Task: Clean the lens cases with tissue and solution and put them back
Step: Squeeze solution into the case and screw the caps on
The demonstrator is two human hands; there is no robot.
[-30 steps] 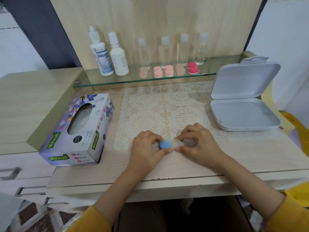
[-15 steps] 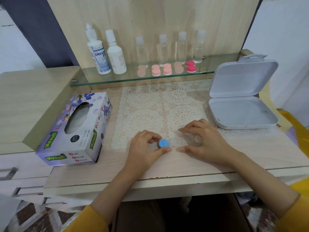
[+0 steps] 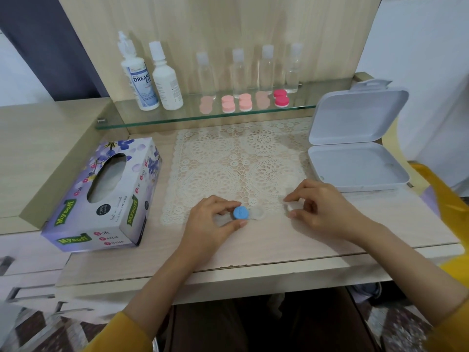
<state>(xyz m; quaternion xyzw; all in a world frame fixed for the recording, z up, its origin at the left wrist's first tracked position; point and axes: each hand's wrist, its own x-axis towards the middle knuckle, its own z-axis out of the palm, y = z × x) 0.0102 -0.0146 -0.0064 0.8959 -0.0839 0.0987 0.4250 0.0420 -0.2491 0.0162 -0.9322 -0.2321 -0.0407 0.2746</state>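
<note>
A clear lens case lies at the front edge of the lace mat, its right well uncovered. My left hand pinches the blue cap on its left well. My right hand holds a small white cap between thumb and fingers, a little to the right of the case. A purple tissue box sits at the left. Two white solution bottles stand on the glass shelf, with pink lens cases and a red one beside them.
An open grey plastic box stands at the right of the mat. Several small clear bottles line the back of the shelf. The desk's front edge runs just below my wrists, with drawers at the lower left.
My right hand has unscrewed the white cap and drawn it to the right, away from the case. The right well now lies uncovered. My left hand stays on the blue cap.
</note>
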